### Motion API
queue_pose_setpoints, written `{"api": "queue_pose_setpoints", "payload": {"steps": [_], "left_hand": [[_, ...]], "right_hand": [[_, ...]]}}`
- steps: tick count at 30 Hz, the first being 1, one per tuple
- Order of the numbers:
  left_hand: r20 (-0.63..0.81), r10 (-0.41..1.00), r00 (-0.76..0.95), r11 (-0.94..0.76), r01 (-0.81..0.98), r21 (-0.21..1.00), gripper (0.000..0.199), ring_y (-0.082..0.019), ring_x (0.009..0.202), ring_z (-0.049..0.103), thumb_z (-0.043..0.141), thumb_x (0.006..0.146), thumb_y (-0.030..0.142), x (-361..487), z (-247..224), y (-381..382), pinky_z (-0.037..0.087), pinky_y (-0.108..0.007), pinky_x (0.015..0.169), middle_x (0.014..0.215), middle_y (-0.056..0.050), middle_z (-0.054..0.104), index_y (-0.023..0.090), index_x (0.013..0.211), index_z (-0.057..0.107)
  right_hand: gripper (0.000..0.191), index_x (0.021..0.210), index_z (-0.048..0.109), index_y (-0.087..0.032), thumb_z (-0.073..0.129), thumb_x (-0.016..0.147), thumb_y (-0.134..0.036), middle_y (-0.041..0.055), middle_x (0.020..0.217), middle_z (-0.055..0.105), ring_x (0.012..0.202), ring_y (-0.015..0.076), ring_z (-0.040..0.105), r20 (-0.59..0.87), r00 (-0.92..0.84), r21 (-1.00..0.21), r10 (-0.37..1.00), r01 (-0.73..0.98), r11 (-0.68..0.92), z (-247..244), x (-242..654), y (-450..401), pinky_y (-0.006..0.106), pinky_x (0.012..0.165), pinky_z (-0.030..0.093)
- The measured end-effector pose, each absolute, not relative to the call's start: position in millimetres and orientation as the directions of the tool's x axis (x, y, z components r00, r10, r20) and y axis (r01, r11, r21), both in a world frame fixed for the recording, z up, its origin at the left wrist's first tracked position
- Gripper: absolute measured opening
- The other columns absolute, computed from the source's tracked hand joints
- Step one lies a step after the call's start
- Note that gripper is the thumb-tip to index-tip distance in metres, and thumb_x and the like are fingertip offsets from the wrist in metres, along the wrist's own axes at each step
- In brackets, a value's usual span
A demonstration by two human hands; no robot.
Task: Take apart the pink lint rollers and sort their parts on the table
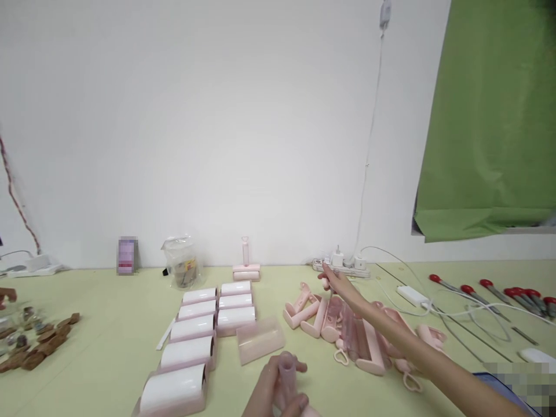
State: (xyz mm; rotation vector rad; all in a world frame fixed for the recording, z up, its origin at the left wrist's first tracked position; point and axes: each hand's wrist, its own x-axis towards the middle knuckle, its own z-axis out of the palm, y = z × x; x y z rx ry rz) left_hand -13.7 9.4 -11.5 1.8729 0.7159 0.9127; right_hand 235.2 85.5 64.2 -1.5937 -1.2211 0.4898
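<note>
My left hand point(278, 385) is closed round a translucent pink tube point(287, 376) at the bottom centre, its round opening facing up. My right hand point(332, 279) reaches over the pile of pink plastic parts point(369, 347), its fingers pinched on a small pink piece point(325, 283) with a thin stem. Just beyond my left hand a translucent pink cover point(260, 340) lies flat. Left of it, white rolls in pink cases point(189, 353) form two columns. At the back an assembled pink roller point(246, 269) has its handle upright.
A power strip point(343, 269) with white cables sits by the wall. Red-handled tools point(473, 294) lie at the right. A plastic bag point(183, 266) stands back left. Brown pieces point(39, 347) and part of another person's hand point(6, 295) are far left.
</note>
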Motion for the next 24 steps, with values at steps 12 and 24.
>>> {"api": "queue_pose_setpoints", "payload": {"steps": [12,24], "left_hand": [[0.155,0.639,0.754,-0.581,0.34,0.74,0.036,-0.02,0.098,0.046,0.071,0.06,0.027,-44.3,12.8,24.0,0.036,-0.028,0.085,0.101,0.0,0.051,0.026,0.094,0.059],[0.041,0.789,0.612,-0.17,0.154,0.973,0.083,-0.019,0.09,0.05,0.077,0.048,0.028,-21.2,-21.7,23.5,0.037,-0.028,0.079,0.099,-0.001,0.048,0.02,0.117,0.031]], "right_hand": [[0.061,0.069,0.064,-0.016,0.029,0.073,-0.066,0.0112,0.079,0.064,0.082,0.0282,0.056,0.326,0.437,-0.765,0.839,0.643,-0.038,80.4,251.8,77.9,0.037,0.077,0.037],[0.026,0.076,0.059,-0.025,0.07,0.057,-0.037,-0.0059,0.053,0.05,0.047,0.0127,0.047,0.303,-0.235,-0.538,0.924,0.758,0.369,61.2,159.9,-23.4,0.021,0.041,0.027]]}}
